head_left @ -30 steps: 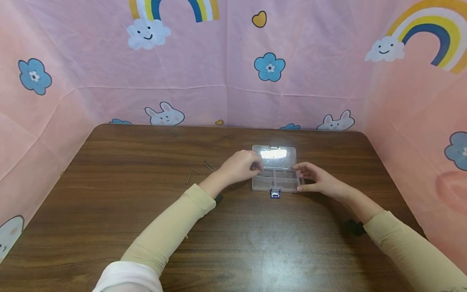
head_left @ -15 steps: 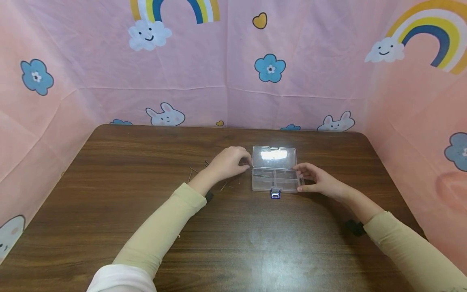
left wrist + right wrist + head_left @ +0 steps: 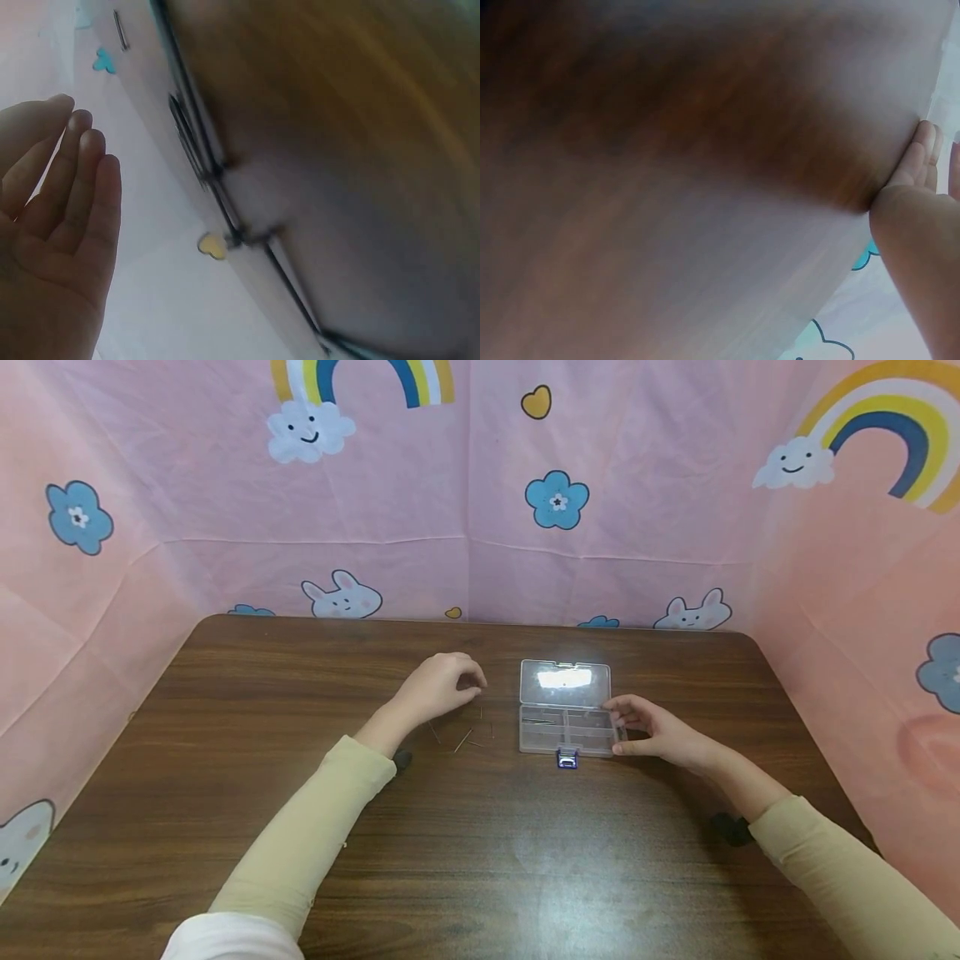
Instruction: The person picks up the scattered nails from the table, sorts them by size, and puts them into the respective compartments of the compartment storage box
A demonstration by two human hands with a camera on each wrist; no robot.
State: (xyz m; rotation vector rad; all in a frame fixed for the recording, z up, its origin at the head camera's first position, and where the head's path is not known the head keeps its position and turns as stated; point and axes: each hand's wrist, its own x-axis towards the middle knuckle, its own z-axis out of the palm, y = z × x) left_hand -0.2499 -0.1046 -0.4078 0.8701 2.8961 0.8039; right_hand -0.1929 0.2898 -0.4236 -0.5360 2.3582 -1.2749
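My left hand hovers over the left-middle of the table, fingers bent toward the thumb. In the left wrist view the left hand has nothing between its relaxed fingers. Below and beside it lie several thin metal nails, seen large and dark as nails in the left wrist view. A clear plastic compartment box stands to the right, its lid tipped back. Thin nails lie in its back-left compartment. My right hand holds the box's right end between thumb and fingers.
The box's blue-edged latch sticks out at its front. A brown wood-grain table carries everything. Pink patterned cloth hangs behind and at both sides of the table.
My left hand has drawn back from the box toward the left, uncovering nails on the table and those in the box. My right hand stays at the box's right end.
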